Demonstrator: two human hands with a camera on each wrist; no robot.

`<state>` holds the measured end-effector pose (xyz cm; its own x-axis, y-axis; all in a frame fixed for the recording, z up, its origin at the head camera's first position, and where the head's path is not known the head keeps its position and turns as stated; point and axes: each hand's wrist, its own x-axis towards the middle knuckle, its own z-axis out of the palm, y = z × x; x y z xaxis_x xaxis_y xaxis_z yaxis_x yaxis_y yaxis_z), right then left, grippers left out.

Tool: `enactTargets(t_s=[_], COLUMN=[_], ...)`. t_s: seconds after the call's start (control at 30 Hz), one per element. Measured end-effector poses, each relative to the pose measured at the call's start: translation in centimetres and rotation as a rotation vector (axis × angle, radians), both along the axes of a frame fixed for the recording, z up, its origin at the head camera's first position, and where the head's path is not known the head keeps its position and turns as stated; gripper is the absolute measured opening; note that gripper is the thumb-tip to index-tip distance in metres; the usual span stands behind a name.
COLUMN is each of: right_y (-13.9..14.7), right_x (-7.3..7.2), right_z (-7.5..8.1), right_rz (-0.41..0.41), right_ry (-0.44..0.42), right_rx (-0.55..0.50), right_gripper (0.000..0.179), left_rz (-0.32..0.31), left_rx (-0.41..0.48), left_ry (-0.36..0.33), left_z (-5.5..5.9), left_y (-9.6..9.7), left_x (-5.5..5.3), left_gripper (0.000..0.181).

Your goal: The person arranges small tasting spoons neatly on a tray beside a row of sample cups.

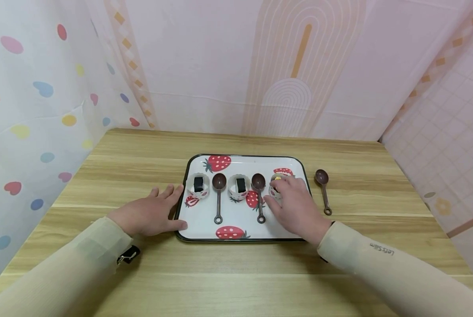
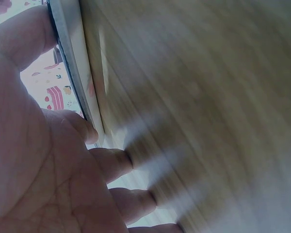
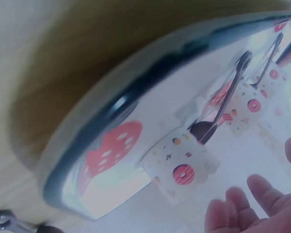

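My left hand (image 1: 151,213) lies with fingers spread at the left side of a strawberry-print tray (image 1: 200,220), the thumb over its black rim and the other fingers on the wood. My right hand (image 1: 295,207) is over the rightmost small printed paper cup (image 3: 177,167), fingers lightly bent with nothing between them. Something yellow (image 1: 277,178) shows in that cup, partly hidden by my fingers. Black-and-white pieces sit in the left paper cup (image 1: 205,194) and the middle paper cup (image 1: 236,195). Brown spoons lie between the cups: a left spoon (image 1: 218,189) and a right spoon (image 1: 259,189).
Another brown spoon (image 1: 323,187) lies on the wooden table (image 1: 236,273), right of the tray. A pale patterned cloth (image 1: 204,66) hangs along the table's back edge, and a spotted cloth (image 1: 42,145) hangs on the left.
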<state>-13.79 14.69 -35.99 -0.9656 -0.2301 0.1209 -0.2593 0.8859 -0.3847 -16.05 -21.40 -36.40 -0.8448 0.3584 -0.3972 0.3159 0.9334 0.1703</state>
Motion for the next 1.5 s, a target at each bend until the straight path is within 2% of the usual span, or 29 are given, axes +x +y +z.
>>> enactTargets(t_s=[0.27, 0.7, 0.87, 1.5], right_y=[1.0, 1.7, 2.0, 2.6], right_x=[-0.3, -0.8, -1.0, -1.1], right_z=[-0.1, -0.3, -0.4, -0.7], right_rz=[0.034, 0.046, 0.046, 0.011], right_ry=[0.041, -0.027, -0.014, -0.069], right_rx=[0.006, 0.094, 0.108, 0.159], right_gripper=[0.058, 0.082, 0.084, 0.091], left_rz=[0.006, 0.005, -0.001, 0.015], left_rx=[-0.009, -0.011, -0.012, -0.001], left_ry=[-0.004, -0.007, -0.001, -0.013], left_z=[-0.1, 0.0, 0.0, 0.0], left_y=[0.1, 0.1, 0.1, 0.0], left_x=[-0.1, 0.0, 0.0, 0.0], left_gripper=[0.116, 0.117, 0.117, 0.117])
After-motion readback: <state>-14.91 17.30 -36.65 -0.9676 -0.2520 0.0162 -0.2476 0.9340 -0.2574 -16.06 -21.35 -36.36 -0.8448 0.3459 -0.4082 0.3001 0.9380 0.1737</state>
